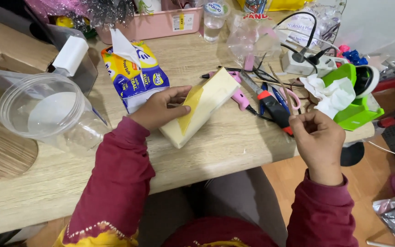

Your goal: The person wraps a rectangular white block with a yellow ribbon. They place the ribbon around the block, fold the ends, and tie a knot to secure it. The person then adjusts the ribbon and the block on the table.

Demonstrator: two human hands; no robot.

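Cream block (202,107), partly covered by a yellow strip, is pinned flat on the tabletop (234,142) by the left hand (161,107), fingers spread. Thin stick (283,89) is pinched in the right hand (318,137). Glue gun (239,97) lies untouched just beside the block.

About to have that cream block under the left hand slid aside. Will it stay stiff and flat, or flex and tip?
The cream block looks stiff: its edges run straight and the left hand pressing on it leaves no visible dent. It lies on a broad face on the wooden table, so it would probably slide rather than tip or roll. It may be light, foam-like; the material is unclear.
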